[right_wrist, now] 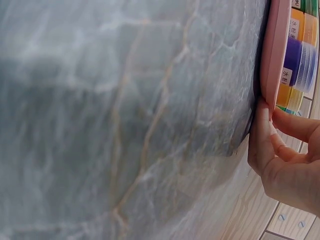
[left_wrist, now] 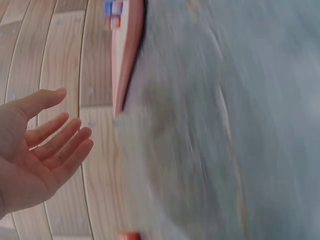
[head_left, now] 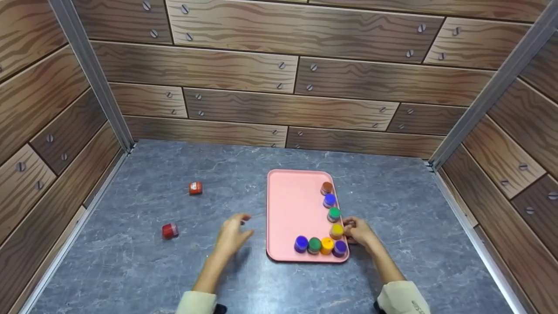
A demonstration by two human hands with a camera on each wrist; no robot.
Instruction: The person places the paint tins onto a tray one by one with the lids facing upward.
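A pink tray [head_left: 287, 205] lies on the table with small paint jars along its right and near edges. My right hand [head_left: 359, 231] pinches the tray's right rim beside a yellow jar [head_left: 337, 231]; the right wrist view shows the thumb at the top of the rim and the fingers beneath. A purple jar [right_wrist: 294, 62] stands close to that grip. To the left of the tray, my left hand [head_left: 232, 235] hovers apart from it, fingers loosely bent and holding nothing. The left wrist view shows this hand's [left_wrist: 45, 150] bare palm.
Two red jars, one farther back [head_left: 195, 188] and one nearer [head_left: 170, 230], lie on the grey marbled table [head_left: 130, 270] at the left. Wood-patterned walls [head_left: 244, 69] with metal corner strips [head_left: 479, 96] enclose the back and sides.
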